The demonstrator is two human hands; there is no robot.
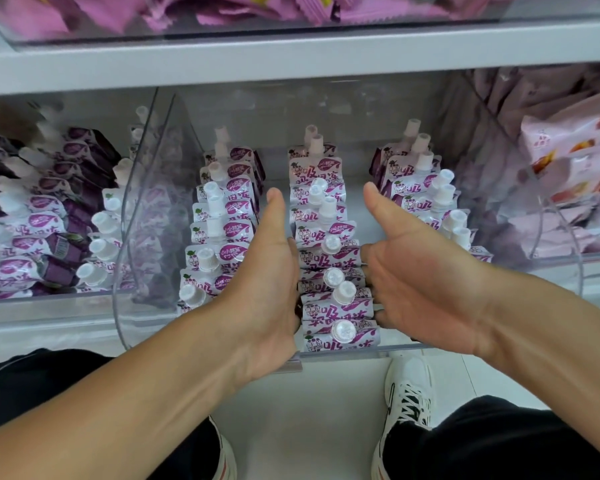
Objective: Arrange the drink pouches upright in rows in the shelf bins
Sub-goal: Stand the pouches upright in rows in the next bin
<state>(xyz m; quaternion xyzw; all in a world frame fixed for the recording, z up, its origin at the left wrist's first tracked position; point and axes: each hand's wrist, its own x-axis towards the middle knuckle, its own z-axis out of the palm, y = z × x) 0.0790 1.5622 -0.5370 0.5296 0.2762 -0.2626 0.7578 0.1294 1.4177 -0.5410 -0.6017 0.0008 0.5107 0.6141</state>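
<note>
The middle row of drink pouches (333, 271) stands upright in the clear bin (146, 216) on the lower shelf, white caps up, running from the bin's front lip toward the back. The left hand (267, 271) lies flat against the row's left flank and the right hand (416, 275) against its right flank, thumbs raised and pointing into the bin; the fingers reach down beside the pouches and are mostly hidden, so neither hand appears to curl round any one pouch. Pressing from both sides like this looks meant to square the row and keep the pouches from leaning.

The left row (215, 230) and right row (426, 188) stand in the same bin, apart from the middle one. The neighbouring bin (32, 299) on the left holds pouches lying tilted, still to be straightened by the look of it. Pale snack bags (568, 161) fill the bin on the right.
</note>
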